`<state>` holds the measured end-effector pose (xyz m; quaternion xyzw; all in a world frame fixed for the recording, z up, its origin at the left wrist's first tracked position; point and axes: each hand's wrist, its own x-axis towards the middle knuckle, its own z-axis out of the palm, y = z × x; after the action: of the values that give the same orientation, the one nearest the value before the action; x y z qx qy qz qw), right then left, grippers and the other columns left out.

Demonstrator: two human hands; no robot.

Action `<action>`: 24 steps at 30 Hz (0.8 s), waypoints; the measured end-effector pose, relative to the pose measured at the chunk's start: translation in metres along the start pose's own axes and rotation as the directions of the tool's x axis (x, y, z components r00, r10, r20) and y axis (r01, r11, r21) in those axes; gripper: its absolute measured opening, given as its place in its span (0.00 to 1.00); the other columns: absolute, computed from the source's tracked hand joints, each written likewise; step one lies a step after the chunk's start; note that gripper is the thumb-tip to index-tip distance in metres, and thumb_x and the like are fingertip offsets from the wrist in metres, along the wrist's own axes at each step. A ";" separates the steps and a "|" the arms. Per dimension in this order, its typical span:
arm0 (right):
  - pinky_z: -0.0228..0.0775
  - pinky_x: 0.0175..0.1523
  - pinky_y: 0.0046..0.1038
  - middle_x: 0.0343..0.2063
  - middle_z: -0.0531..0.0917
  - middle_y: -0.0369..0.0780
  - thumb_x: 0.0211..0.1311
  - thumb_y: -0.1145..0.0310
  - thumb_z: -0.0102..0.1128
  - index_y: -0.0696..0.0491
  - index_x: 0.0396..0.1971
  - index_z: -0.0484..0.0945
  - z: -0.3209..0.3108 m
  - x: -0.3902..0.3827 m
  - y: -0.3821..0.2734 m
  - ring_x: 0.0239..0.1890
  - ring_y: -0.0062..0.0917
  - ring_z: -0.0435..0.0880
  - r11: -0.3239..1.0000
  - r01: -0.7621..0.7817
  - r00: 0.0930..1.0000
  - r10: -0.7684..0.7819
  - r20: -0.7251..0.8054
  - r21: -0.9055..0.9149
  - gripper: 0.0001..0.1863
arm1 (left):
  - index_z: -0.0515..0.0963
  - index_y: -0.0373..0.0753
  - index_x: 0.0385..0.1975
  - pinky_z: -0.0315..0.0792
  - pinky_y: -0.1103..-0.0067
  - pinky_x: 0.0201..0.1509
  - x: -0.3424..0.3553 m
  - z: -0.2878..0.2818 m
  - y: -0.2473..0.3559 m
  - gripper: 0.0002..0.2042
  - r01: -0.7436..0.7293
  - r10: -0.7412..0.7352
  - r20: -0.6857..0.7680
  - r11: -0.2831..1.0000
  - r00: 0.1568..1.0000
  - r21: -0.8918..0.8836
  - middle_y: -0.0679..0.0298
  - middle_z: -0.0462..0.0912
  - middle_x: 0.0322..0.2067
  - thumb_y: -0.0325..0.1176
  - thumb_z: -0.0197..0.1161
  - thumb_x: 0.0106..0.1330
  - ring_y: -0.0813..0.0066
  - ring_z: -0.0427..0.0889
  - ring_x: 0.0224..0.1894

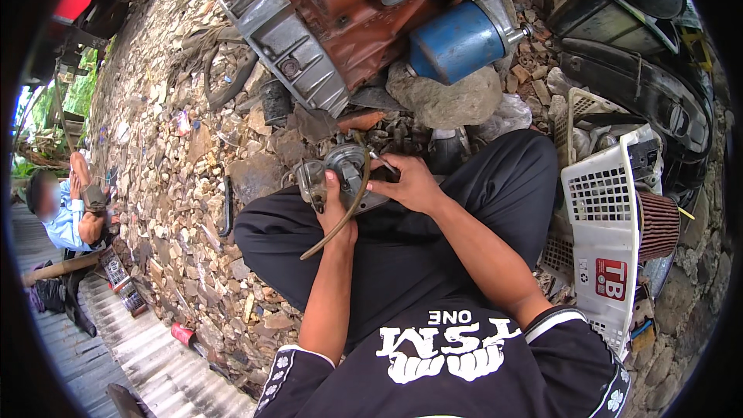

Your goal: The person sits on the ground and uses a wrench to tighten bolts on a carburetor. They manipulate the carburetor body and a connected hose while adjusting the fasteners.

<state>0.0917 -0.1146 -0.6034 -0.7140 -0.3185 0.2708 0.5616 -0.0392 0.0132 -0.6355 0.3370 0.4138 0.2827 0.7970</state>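
A grey metal engine part point(352, 169) with rounded housings rests over my crossed legs. My left hand point(336, 213) is closed round its near left side, the thumb pressed on top. From the part a thin brownish hose point(346, 220) curves down across my left wrist. My right hand point(410, 183) is at the part's right side, its fingers pinched round a slim metal piece point(374, 156) beside the hose; its exact kind is too small to tell. The part's underside is hidden by my hands and legs.
Ahead stands a reddish-brown engine block point(352, 8) with a blue filter canister point(457, 42) above a large stone point(445, 97). At right is a white plastic crate point(600, 224) holding parts and a pleated filter point(658, 224). Stony ground point(178, 186) lies left, where another person point(70, 213) sits.
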 end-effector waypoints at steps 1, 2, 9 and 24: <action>0.73 0.42 0.29 0.33 0.87 0.40 0.56 0.62 0.76 0.55 0.44 0.85 -0.002 0.001 0.000 0.33 0.26 0.82 1.000 -0.024 1.000 0.024 -0.007 0.020 0.18 | 0.70 0.34 0.62 0.70 0.70 0.65 0.000 -0.001 -0.001 0.30 -0.006 0.006 0.003 1.000 1.000 0.005 0.59 0.77 0.57 0.45 0.72 0.67 0.67 0.77 0.58; 0.75 0.45 0.31 0.35 0.88 0.42 0.56 0.60 0.76 0.55 0.44 0.85 -0.003 0.001 0.000 0.35 0.31 0.87 0.998 -0.050 0.999 0.050 -0.015 0.041 0.20 | 0.71 0.34 0.62 0.70 0.70 0.65 0.000 0.000 0.000 0.30 -0.015 0.015 0.006 1.000 1.000 0.004 0.59 0.77 0.57 0.45 0.72 0.67 0.67 0.77 0.58; 0.74 0.43 0.29 0.32 0.87 0.44 0.59 0.64 0.74 0.54 0.45 0.86 -0.005 0.002 0.001 0.33 0.27 0.85 0.995 -0.096 0.993 0.097 0.071 -0.013 0.16 | 0.70 0.33 0.62 0.70 0.69 0.65 -0.004 0.002 0.001 0.31 -0.013 0.013 0.025 1.000 1.000 0.008 0.59 0.77 0.57 0.47 0.72 0.67 0.66 0.76 0.59; 0.63 0.27 0.23 0.36 0.82 0.42 0.69 0.73 0.54 0.59 0.43 0.77 -0.007 0.007 0.033 0.19 0.13 0.66 0.571 -0.154 0.953 0.300 -0.030 0.807 0.08 | 0.69 0.36 0.64 0.68 0.69 0.68 -0.008 -0.011 0.016 0.32 -0.093 0.093 -0.010 0.993 0.996 -0.073 0.62 0.77 0.55 0.51 0.68 0.69 0.68 0.75 0.60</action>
<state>0.1068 -0.1193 -0.6337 -0.4432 -0.0225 0.3943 0.8047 -0.0556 0.0206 -0.6241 0.3255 0.3898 0.3356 0.7934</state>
